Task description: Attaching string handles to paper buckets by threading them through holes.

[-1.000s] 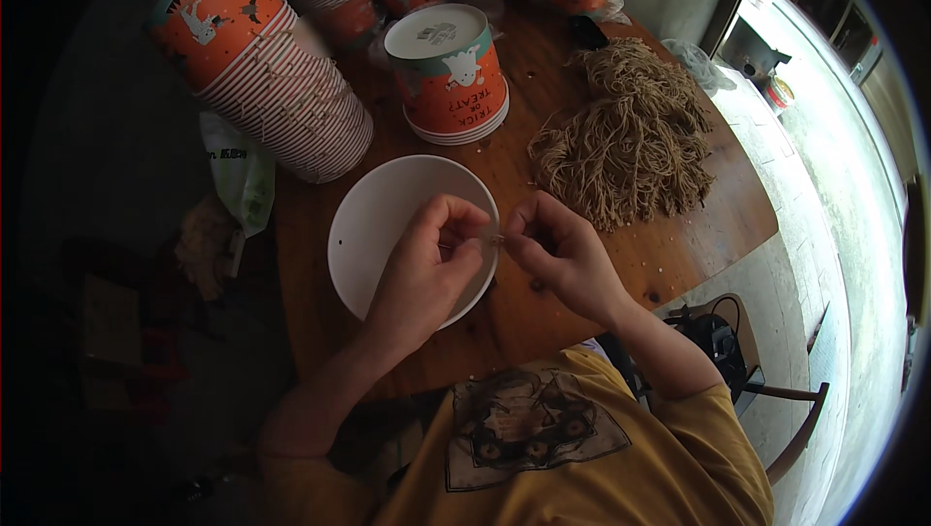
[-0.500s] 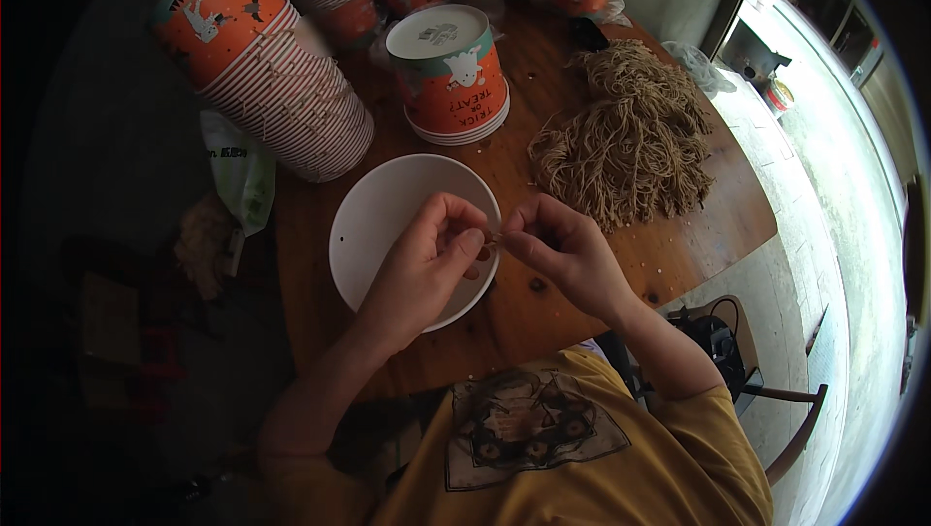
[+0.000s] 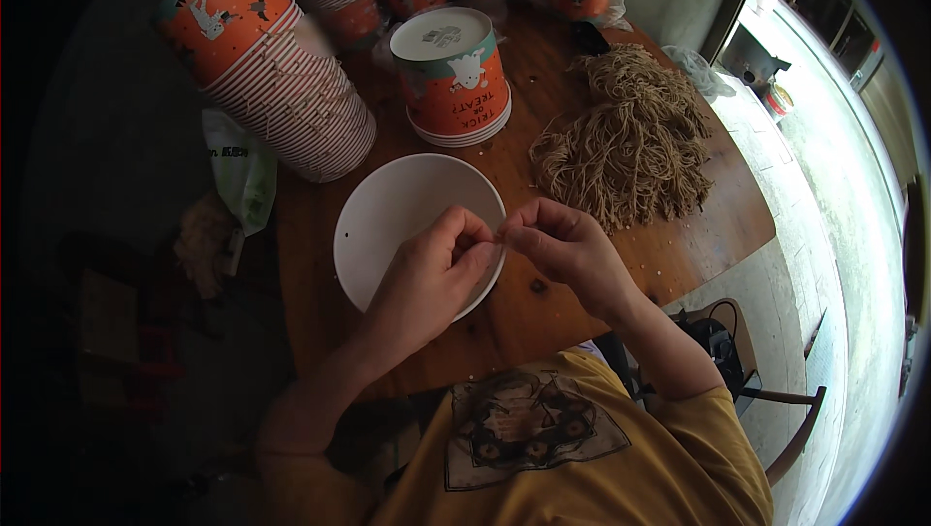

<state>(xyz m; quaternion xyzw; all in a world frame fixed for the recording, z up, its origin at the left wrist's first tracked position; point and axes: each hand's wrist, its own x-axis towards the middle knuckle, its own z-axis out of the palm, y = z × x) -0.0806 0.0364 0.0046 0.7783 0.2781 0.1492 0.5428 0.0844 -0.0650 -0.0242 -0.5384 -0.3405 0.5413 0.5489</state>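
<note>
Fingers (image 3: 533, 242) pinched together, anything between too small to tell, left hand (image 3: 429, 269) and right hand (image 3: 577, 253) nearly meet at the three-o'clock rim of the white tub (image 3: 383, 221), left over its mouth, right outside.

L hand (image 3: 432, 269) & R hand (image 3: 572, 247) v. close, fingertips pinched – L forearm (image 3: 339, 381) & R forearm (image 3: 671, 347) angled inward.

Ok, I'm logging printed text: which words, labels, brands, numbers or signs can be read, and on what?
Wording left uncopied.
Upturned tub: dark upside-down lettering on its orange side, legible.
Its base: grey print, too small to read.
Bag: dark lettering, only partly readable.
Shirt: picture; any lettering too blurred.
</note>
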